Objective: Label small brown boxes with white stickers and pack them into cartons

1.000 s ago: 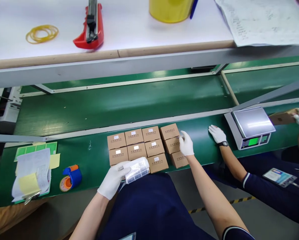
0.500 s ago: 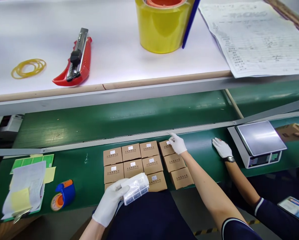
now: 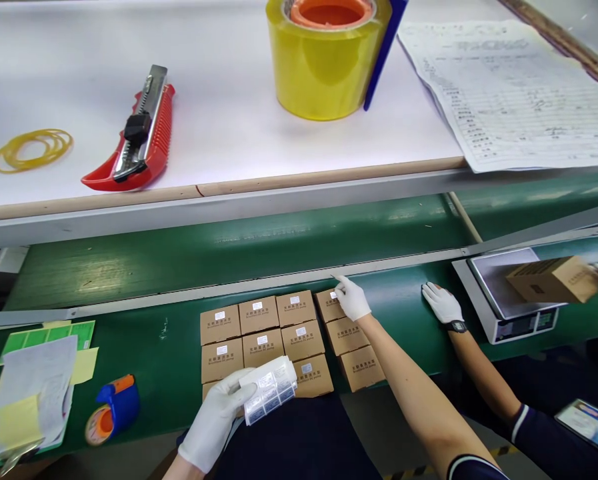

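Note:
Several small brown cardboard boxes [image 3: 261, 330] with white labels lie in rows on the green bench top [image 3: 409, 313]. My left hand [image 3: 219, 417], in a white glove, is closed round a roll of white stickers [image 3: 271, 388] at the near edge of the boxes. My right hand [image 3: 351, 297], also gloved, rests on the far right box [image 3: 329, 305] with its fingers pressed on the box's label and one finger stretched out.
A co-worker's gloved hand [image 3: 441, 302] lies flat on the bench beside a weighing scale [image 3: 509, 293]; another of their hands holds a brown box [image 3: 553, 279] over it. The upper shelf carries a red utility knife [image 3: 133, 143], yellow tape roll [image 3: 326, 57], rubber bands [image 3: 31, 148] and a printed sheet [image 3: 516, 87]. Papers [image 3: 33, 387] and a tape dispenser [image 3: 111, 413] lie left.
My right hand moved from the middle right box to the far right box. The co-worker brought a brown box over the scale. The view tilted up.

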Demonstrator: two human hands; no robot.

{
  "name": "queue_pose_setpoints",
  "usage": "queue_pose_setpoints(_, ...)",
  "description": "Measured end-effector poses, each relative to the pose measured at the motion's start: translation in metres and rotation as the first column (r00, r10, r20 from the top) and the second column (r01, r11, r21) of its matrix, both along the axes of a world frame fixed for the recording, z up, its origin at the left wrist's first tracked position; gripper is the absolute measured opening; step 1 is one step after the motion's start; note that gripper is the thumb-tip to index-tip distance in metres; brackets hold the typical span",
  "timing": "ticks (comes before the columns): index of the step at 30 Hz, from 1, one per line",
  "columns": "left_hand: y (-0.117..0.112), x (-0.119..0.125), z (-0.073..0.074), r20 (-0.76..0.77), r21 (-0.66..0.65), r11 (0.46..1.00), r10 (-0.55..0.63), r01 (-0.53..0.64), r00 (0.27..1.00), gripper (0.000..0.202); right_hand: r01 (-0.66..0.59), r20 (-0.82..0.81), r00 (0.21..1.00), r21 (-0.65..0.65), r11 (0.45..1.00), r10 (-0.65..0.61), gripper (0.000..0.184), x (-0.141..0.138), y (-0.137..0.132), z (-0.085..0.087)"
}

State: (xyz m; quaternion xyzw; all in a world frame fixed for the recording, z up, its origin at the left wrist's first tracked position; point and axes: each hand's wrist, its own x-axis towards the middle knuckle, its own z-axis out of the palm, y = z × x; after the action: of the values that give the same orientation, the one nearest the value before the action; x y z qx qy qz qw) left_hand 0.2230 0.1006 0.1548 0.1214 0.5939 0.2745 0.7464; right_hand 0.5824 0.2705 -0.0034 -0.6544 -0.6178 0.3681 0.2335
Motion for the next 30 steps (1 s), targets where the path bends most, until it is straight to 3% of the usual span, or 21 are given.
queue_pose_setpoints(5, 0.000, -0.001, 0.002, -0.020, -0.001, 1.000, -0.028, 0.028, 0.999, 0.043, -0.061, 0.153, 0.987, 0.043, 0.997, 0.054, 0.057, -0.009, -0.002, 0.000)
queue_pose_setpoints(9, -0.004, -0.003, 0.002, -0.030, 0.024, 0.999, -0.029, 0.030, 0.999, 0.042, 0.133, 0.293, 0.941, 0.136, 0.982, -0.168, 0.066, 0.009, -0.009, 0.001)
queue_pose_setpoints(12, -0.009, -0.003, 0.001, -0.044, 0.032, 0.999, -0.031, 0.033, 0.999, 0.044, 0.260, 0.260, 0.921, 0.138, 0.956, -0.288, 0.046, 0.033, -0.027, 0.003)
queue_pose_setpoints(15, -0.014, -0.001, -0.002, -0.044, 0.047, 0.998, -0.045, 0.047, 0.998, 0.046, 0.186, 0.171, 0.966, 0.061, 0.981, -0.194, 0.026, 0.048, -0.056, 0.010)
queue_pose_setpoints(20, -0.017, 0.006, -0.001, -0.023, 0.065, 0.992, -0.106, 0.107, 0.994, 0.047, 0.053, 0.106, 0.993, -0.049, 0.997, -0.048, 0.020, 0.047, -0.094, 0.019)
queue_pose_setpoints(30, -0.019, 0.008, 0.006, 0.002, 0.081, 0.992, -0.096, 0.095, 0.995, 0.046, -0.023, 0.135, 0.990, -0.175, 0.984, 0.048, 0.019, 0.034, -0.090, 0.012)
